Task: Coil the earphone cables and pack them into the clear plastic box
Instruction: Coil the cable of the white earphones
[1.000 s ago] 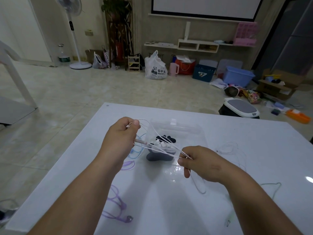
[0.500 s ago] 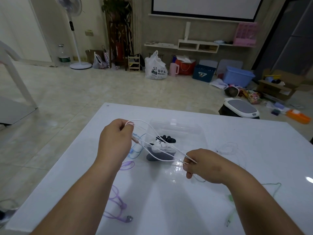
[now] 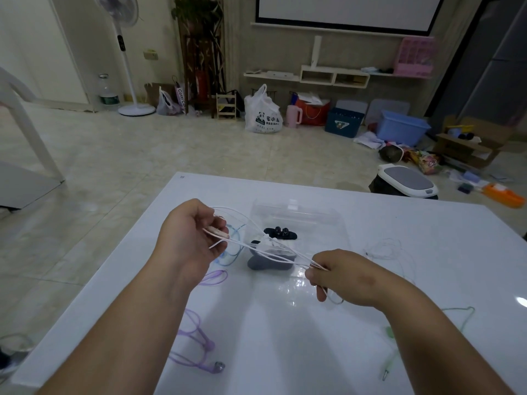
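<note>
A white earphone cable (image 3: 265, 246) stretches in several strands between my two hands, above the white table (image 3: 285, 352). My left hand (image 3: 191, 240) holds one looped end with curled fingers, the inline remote lying across them. My right hand (image 3: 339, 277) pinches the other end, and a short tail hangs below it. Behind the strands lies the clear plastic box (image 3: 299, 220), lid open, with dark earphones (image 3: 281, 233) and a grey bundle (image 3: 268, 262) in it.
A purple earphone (image 3: 196, 349) lies at the near left, a blue cable (image 3: 232, 252) beside my left hand, another white cable (image 3: 385, 252) at the right and a green one (image 3: 399, 337) at the near right. The floor beyond the table holds bags and bins.
My right hand has shifted a little right and toward me, drawing the strands longer. My left hand has turned so its fingers and the inline remote now show.
</note>
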`<state>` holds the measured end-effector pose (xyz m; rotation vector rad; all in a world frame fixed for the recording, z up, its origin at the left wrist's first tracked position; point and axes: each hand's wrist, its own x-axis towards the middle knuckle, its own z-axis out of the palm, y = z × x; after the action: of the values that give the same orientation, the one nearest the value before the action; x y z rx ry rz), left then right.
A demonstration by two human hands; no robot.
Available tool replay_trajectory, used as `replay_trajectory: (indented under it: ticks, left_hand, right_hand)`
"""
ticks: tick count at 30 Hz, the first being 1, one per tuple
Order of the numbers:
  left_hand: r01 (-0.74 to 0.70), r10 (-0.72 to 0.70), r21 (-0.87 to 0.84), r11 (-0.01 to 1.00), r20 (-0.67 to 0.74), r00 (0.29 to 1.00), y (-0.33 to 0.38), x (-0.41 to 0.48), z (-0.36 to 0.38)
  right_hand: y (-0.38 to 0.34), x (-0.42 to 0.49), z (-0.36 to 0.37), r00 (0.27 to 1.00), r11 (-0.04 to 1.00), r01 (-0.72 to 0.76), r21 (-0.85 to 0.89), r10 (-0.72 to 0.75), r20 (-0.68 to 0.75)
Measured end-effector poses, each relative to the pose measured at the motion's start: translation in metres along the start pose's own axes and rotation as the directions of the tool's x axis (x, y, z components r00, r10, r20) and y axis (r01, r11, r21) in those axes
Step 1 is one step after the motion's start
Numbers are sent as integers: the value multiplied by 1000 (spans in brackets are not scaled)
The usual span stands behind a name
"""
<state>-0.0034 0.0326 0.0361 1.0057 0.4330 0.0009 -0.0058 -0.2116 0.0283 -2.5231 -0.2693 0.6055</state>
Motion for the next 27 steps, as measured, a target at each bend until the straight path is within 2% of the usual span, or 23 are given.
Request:
replay_trajectory:
  ticks: [2,9,15,22,27]
  left_hand:
    - [15,-13,-51,999,38,999,0,1,-1]
    - [-24,25,-13,1000,58,998,-1,4,1]
    - [-35,48,-167,985,78,996,-7,7,3]
    - [-48,57,-113,992,75,996,-6,4,5]
    - [-8,33,-298,954,78,996,-2,2,4]
  right_hand:
    - [1,1,1,1000,1000,4,-2,-4,0]
    - [1,0,2,1000,999,6,-50,-6,1]
    - [-3,1,0,999,997,35,76,-33,-25]
    - [-4,0,0,1000,1000,-12,6,12,-5]
    - [-6,-1,1,999,998,-37,41,38,-4]
